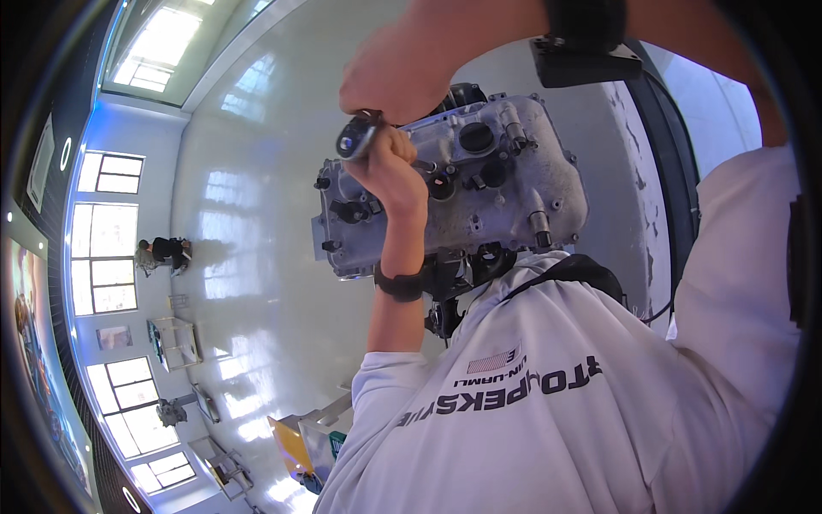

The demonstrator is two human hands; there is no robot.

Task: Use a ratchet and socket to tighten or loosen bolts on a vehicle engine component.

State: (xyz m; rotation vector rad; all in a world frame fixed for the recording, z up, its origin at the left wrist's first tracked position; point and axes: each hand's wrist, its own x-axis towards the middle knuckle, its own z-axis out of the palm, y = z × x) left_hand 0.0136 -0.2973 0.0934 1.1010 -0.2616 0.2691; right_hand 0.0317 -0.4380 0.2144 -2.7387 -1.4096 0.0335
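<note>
An engine with a grey metal valve cover (505, 201) stands in front of me. Over its left part, my left hand (392, 167) is closed round a wrench (358, 135), which looks like a ratchet and shows a shiny round end. A thin metal rod (423, 165) sticks out from beside the fingers toward the cover. My right hand (401, 73), slightly blurred, is clenched just beyond the left one, on the wrench's other part; its fingers are mostly hidden. A black round cap (476, 137) and metal cylindrical fittings (539, 227) sit on the cover.
A dark band with a black box-shaped device (586, 64) is on my right wrist. Far left, a person in dark clothes (167, 253) is near the windows. A wheeled frame cart (174, 343) and a yellow panel (293, 445) stand on the shiny floor (257, 171).
</note>
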